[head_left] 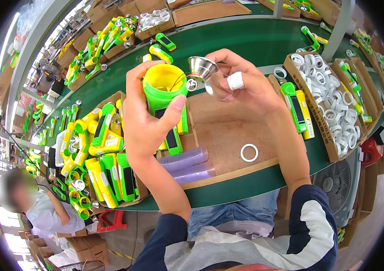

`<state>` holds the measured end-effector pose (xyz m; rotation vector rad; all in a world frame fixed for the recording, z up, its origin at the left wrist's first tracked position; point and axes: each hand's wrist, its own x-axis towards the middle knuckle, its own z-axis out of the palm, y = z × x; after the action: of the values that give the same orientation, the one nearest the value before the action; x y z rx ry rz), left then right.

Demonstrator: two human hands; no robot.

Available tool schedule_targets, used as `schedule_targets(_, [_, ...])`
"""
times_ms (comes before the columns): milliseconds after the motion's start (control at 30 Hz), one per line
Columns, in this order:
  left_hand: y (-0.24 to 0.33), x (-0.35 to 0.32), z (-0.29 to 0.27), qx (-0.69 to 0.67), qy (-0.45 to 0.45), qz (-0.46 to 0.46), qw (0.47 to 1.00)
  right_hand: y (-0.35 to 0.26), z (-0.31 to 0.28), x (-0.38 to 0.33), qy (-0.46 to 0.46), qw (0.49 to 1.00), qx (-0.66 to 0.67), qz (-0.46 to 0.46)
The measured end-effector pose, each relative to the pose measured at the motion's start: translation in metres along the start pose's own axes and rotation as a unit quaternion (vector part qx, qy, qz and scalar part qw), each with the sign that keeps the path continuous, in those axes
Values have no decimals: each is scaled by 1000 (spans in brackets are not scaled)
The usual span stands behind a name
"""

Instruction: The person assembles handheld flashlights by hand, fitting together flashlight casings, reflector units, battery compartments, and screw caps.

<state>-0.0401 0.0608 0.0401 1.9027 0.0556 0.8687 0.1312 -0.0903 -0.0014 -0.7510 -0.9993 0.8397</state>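
Left hand [144,119] grips a green and yellow torch body [165,90], open end up; right hand [250,86] pinches a silver reflector cone [202,67] just right of it, above the wooden tabletop [228,131]

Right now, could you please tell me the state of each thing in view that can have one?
left hand: shut on the flashlight body
flashlight body: green and yellow, held upright, open end up, a thin wire leading out
right hand: shut on the silver reflector
silver reflector: cone held just beside the body's open end, not seated
white ring: lying loose and flat on the board
cardboard box of white rings: open, filled
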Motion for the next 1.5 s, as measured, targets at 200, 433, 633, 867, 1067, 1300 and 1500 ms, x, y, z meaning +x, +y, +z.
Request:
schedule_targets(200, [-1,0,3,28,-14,6,999,-23,23,-6,67,974,-212,-37])
schedule_targets(433, [4,3,12,122,-97,50,987,-40,19,-16,-4,876,-452,-170])
schedule_targets(633, [5,2,13,45,-108,22,993,-37,23,-15,69,838,-484,-241])
schedule_targets(867, [5,3,13,25,-122,75,989,-37,32,-19,4,839,-495,-225])
schedule_targets(1067, [3,3,14,74,-131,77,986,-40,32,-26,-101,873,-470,-79])
schedule_targets(1300, [4,2,9,74,-140,105,982,-41,20,-22,-154,900,-403,-64])
schedule_targets(1500, [5,4,16,64,-131,84,986,-33,16,-19,-162,943,-285,-45])
